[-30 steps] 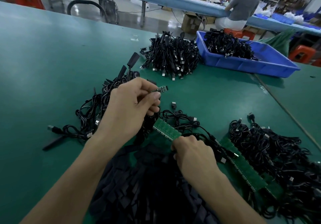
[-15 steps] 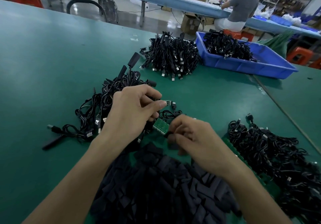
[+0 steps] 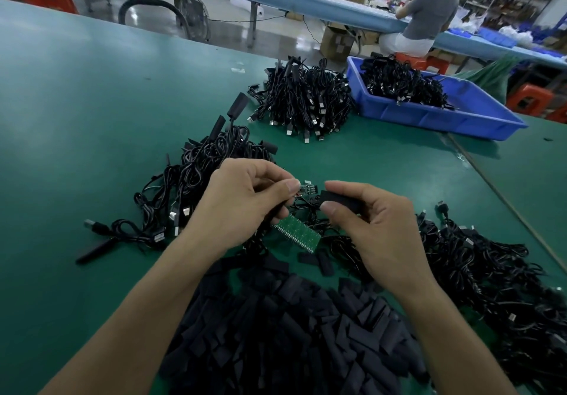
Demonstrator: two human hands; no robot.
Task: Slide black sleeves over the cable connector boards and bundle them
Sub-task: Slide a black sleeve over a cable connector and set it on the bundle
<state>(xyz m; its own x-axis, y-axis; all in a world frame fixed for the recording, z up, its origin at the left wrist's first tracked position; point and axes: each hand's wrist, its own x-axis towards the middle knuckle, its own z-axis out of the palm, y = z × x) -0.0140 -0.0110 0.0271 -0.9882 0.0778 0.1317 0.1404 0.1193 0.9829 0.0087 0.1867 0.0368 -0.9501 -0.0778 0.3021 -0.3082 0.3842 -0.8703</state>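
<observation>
Left hand (image 3: pixel 242 207): grip is closed on the connector board (image 3: pixel 306 188), which is pinched between thumb and forefinger at its cable end. The board is held above the counter (image 3: pixel 92 103) with its free end pointed right.
Right hand (image 3: pixel 377 232): grip is closed on one black sleeve (image 3: pixel 339 201), pinched between thumb and forefinger, with one end aimed at the board.
Gap: sleeve and board are held just apart at about the same height. The sleeve is not yet slid on.
Green panel (image 3: pixel 296 232): a strip of boards is laid flat under the hands, its near end overlapped by cables.
Sleeve pile (image 3: pixel 291 333): loose black sleeves are heaped at the near edge, between the forearms.
Left cable heap (image 3: pixel 196 180): tangled cables are spread behind the left hand. A few sleeved ends are seen sticking out on the far side.
Right cable heap (image 3: pixel 491 272): a bigger tangle is laid right of the right hand.
Far cable pile (image 3: pixel 303 100): cables are stacked mid-counter, just beside the blue bin (image 3: pixel 429 115).
Blue bin: more black cables are held inside.
Background: a seated person (image 3: pixel 429 17) is seen at another long counter.
</observation>
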